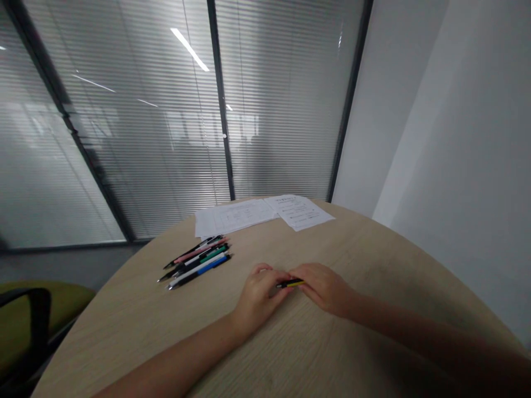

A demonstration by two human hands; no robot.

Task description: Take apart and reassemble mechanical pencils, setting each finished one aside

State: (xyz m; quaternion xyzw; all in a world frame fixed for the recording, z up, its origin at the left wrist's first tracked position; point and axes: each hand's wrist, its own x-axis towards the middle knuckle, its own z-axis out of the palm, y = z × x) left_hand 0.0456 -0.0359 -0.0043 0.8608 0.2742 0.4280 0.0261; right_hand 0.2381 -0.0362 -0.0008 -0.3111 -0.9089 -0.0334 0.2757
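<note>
Just above the tabletop, a slim black pen with a yellow section (295, 283) lies between my two hands. My right hand (326, 288) is closed around its yellow end, hiding that part. My left hand (258, 296) has its thumb and fingers curled about the dark, pointed end, and the fingertips of both hands meet over the pen. To the left of my hands, several pens (199, 260) lie side by side in a loose bunch, with black, pink, green, white and blue barrels.
Printed papers (236, 215) lie at the far side of the round wooden table (352, 243), one sheet overlapping the others. A green chair with a black armrest (39, 309) stands at the left. Glass partitions with blinds (282, 99) and a white wall (464, 166) rise behind.
</note>
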